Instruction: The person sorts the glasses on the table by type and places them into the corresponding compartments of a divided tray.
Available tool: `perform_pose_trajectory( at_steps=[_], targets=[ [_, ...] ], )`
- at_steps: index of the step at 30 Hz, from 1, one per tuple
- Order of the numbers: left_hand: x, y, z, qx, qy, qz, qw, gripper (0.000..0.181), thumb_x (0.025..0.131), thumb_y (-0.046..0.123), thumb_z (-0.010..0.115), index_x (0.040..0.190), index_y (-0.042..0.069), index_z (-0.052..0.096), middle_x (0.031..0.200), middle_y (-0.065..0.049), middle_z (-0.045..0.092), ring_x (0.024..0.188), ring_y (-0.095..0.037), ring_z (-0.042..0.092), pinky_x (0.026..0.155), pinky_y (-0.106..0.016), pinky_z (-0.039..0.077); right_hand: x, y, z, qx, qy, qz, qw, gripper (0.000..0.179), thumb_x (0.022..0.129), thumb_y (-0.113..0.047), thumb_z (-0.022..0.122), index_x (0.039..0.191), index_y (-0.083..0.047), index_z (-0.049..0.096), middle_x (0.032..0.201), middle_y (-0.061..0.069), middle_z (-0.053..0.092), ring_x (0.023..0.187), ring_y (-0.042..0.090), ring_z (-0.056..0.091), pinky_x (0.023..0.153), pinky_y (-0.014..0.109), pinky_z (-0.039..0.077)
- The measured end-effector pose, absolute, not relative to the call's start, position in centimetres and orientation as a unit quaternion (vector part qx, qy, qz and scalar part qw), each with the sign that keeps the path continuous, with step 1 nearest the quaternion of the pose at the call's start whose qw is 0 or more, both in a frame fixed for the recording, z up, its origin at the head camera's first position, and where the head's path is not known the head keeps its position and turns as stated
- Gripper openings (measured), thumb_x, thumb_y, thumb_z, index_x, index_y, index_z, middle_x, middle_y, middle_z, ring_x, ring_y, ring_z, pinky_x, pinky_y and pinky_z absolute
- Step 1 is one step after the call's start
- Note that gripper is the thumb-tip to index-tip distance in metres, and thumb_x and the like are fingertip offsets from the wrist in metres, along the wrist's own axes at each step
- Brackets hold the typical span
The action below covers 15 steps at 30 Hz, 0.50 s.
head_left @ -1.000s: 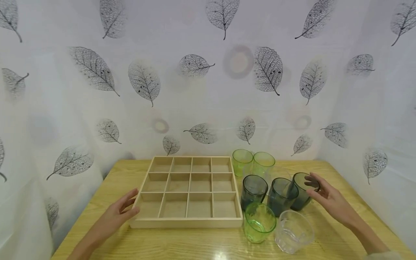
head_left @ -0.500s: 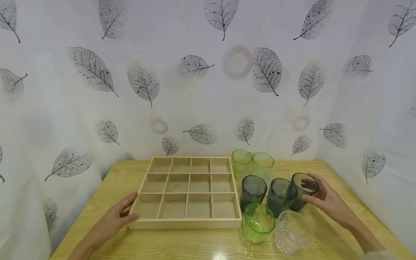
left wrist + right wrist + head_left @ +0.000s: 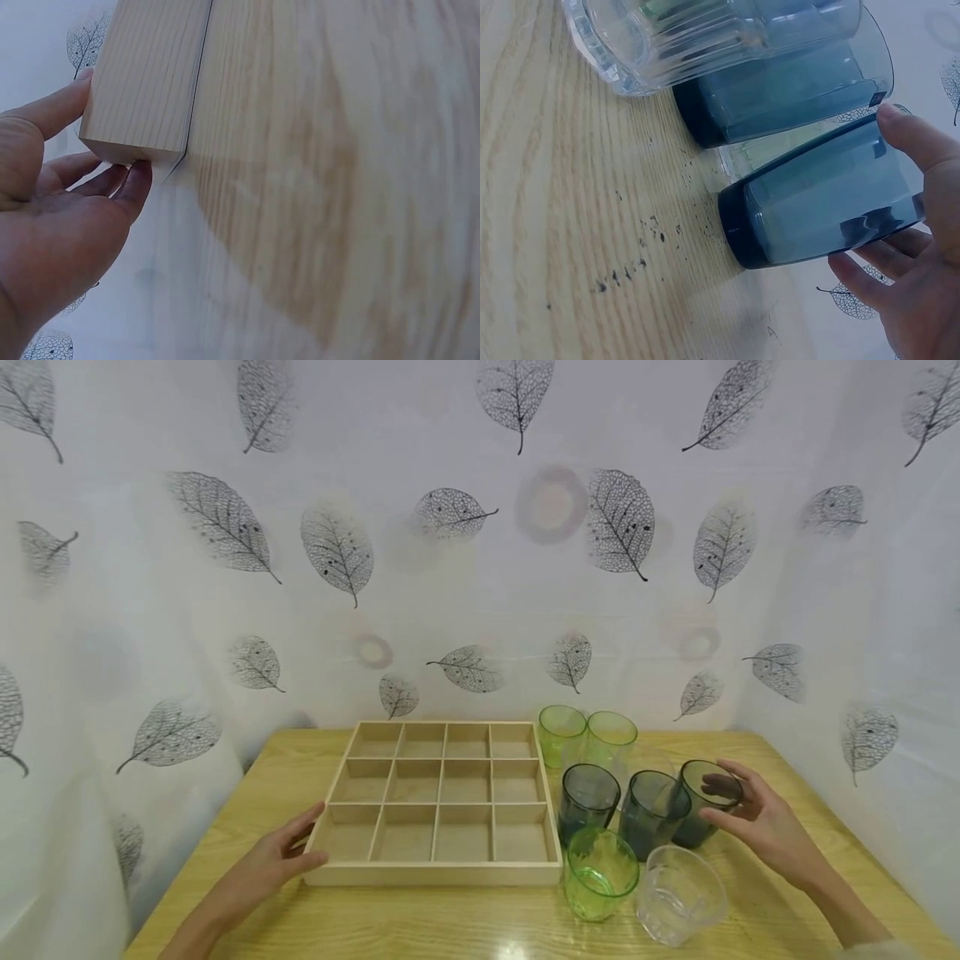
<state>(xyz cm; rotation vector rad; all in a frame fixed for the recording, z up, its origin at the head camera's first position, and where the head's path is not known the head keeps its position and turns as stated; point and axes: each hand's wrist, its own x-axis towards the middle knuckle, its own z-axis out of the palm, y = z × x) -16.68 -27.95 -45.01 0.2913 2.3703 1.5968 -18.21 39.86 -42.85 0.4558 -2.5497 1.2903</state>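
A pale wooden tray (image 3: 433, 873) divided into several compartments lies at the centre of the table. My left hand (image 3: 262, 872) holds its front left corner, thumb and fingertips against the outer wood (image 3: 142, 82) in the left wrist view. At the right, my right hand (image 3: 772, 831) grips a smoky blue-grey tumbler (image 3: 693, 828), thumb on the near side near the rim and fingers round the far side. In the right wrist view this tumbler (image 3: 810, 199) leans slightly away from its neighbour, and the thumb (image 3: 911, 135) is at its rim.
Two more blue-grey tumblers (image 3: 585, 806) stand between the held one and the tray. In front are a green glass (image 3: 600, 877) and a clear glass (image 3: 678, 897). Two green glasses (image 3: 561, 735) and faint clear ones stand behind. A leaf-print curtain (image 3: 480, 585) closes off the back.
My right hand has moved in round the right-hand tumbler, its thumb now against the near side. The left hand stays at the tray's corner, with only a slight shift of the fingers.
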Motion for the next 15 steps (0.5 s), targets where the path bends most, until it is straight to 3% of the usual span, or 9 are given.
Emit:
perform_pose_trajectory(
  at_steps=[5,9,15],
  targets=[
    [-16.7,-28.0,-45.1,0.1,0.81,0.561,0.136,0.081,0.105,0.021,0.064,0.165,0.001,0.013,0.169,-0.024,0.008,0.151,-0.047,0.014,0.098,-0.009,0.037,-17.9,39.9,-42.5,0.159,-0.877,0.432,0.137,0.074,0.096,-0.001,0.073,0.158,-0.001,0.033,0.129,-0.021,0.06,0.107,-0.006,0.061,0.081,0.015,0.052],
    [-16.7,-28.0,-45.0,0.108,0.809,0.563,0.134,0.081,0.105,0.021,0.063,0.165,0.0,0.013,0.168,-0.026,0.009,0.15,-0.047,0.016,0.099,-0.009,0.037,-17.6,40.1,-42.1,0.155,-0.882,0.421,0.146,0.072,0.096,-0.002,0.073,0.157,0.002,0.034,0.129,-0.016,0.062,0.107,-0.007,0.061,0.082,0.014,0.052],
    [-16.6,-28.1,-45.0,0.104,0.807,0.565,0.134,0.081,0.105,0.02,0.064,0.165,0.0,0.014,0.169,-0.025,0.01,0.151,-0.046,0.017,0.097,-0.008,0.036,-16.9,40.6,-41.1,0.151,-0.882,0.418,0.156,0.069,0.097,0.0,0.071,0.155,0.006,0.035,0.127,-0.022,0.06,0.107,-0.009,0.06,0.082,0.012,0.051]
  ],
)
